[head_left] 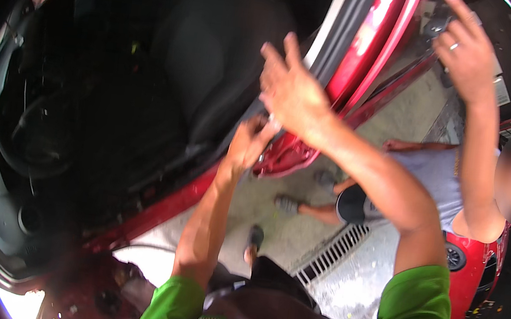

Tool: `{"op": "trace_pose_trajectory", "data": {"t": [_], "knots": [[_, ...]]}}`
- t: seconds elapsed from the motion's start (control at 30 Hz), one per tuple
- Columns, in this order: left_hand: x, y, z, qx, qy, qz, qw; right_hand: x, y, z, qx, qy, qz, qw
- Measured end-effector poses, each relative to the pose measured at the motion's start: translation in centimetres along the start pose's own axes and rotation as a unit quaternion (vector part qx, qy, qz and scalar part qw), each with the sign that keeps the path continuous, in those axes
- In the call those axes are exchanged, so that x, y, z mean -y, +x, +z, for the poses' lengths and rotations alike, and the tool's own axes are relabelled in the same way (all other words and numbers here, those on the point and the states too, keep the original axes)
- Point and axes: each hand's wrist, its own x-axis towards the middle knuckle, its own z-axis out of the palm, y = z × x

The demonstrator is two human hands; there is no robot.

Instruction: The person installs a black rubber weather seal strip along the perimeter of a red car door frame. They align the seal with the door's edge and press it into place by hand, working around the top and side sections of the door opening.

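My left hand [248, 142] is closed at the lower end of the red car's door pillar [289, 152]. Its thumb and fingers press together around a small pale spot that I cannot make out. Just above and to the right, my right hand [298, 101] is open, fingers stretched toward the dark car interior, its palm side close to the left fingertips. Beside it run the dark rubber door seal [330, 47] and the red painted door frame [362, 45]. The grey seat [195, 56] inside the car is dim.
At the right a co-worker in a grey shirt [423, 174] raises a hand [468, 61] with a ring. A metal floor grate [333, 252] lies in the concrete floor. Another red car [461, 280] stands at right. The steering wheel [35, 132] is at far left.
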Motion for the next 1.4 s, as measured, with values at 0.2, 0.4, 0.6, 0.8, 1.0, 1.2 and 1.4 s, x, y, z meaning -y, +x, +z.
{"op": "trace_pose_trajectory", "data": {"t": [0.2, 0.4, 0.6, 0.8, 1.0, 1.2, 1.4], "knots": [[-2.0, 1.0, 2.0, -0.170, 0.108, 0.148, 0.968, 2.8, -0.4, 0.3, -0.436, 0.375, 0.126, 0.808], [-1.6, -0.4, -0.6, -0.001, 0.086, -0.089, 0.992, 3.3, -3.2, -0.5, -0.517, 0.497, 0.464, 0.520], [-4.1, -1.4, -0.1, -0.103, 0.065, -0.010, 0.993, -3.0, -3.4, 0.3, -0.514, 0.432, 0.525, 0.523], [-14.2, 3.4, 2.2, -0.140, -0.100, 0.118, 0.978, -9.0, 0.0, -0.3, -0.495, 0.351, 0.540, 0.583], [-15.2, 7.1, 2.2, -0.075, -0.019, 0.241, 0.968, -10.5, 1.6, -0.8, -0.540, 0.345, 0.546, 0.539], [-15.7, 6.8, 1.8, -0.105, 0.103, 0.241, 0.959, -11.0, 2.1, -1.5, -0.554, 0.303, 0.558, 0.538], [-17.6, 8.4, 2.0, -0.159, 0.080, 0.308, 0.935, -12.3, 3.0, -2.4, -0.567, 0.304, 0.527, 0.556]]}}
